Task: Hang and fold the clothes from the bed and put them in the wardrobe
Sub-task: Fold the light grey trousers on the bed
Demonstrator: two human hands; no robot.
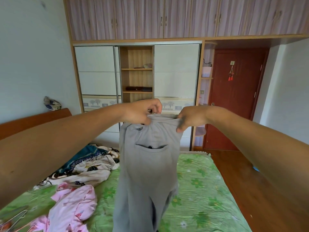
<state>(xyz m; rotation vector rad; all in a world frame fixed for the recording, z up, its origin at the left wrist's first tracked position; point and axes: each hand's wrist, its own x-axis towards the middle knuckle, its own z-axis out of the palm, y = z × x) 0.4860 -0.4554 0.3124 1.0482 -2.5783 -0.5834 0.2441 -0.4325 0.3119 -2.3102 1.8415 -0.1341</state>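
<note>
My left hand [142,113] and right hand [190,118] pinch the soft, seemingly light grey garment [148,168] by its sturdier top edge.

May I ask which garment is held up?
The grey garment, gripped at its top by the left hand and right hand; the pink garment and patterned garment lie on the bed.

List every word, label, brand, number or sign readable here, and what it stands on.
None can be read.
The grey garment shows no print; the white strip at its collar is too small to tell.
The plaque on the red door is blurred.
The wardrobe panels bear tree pictures only.
</note>
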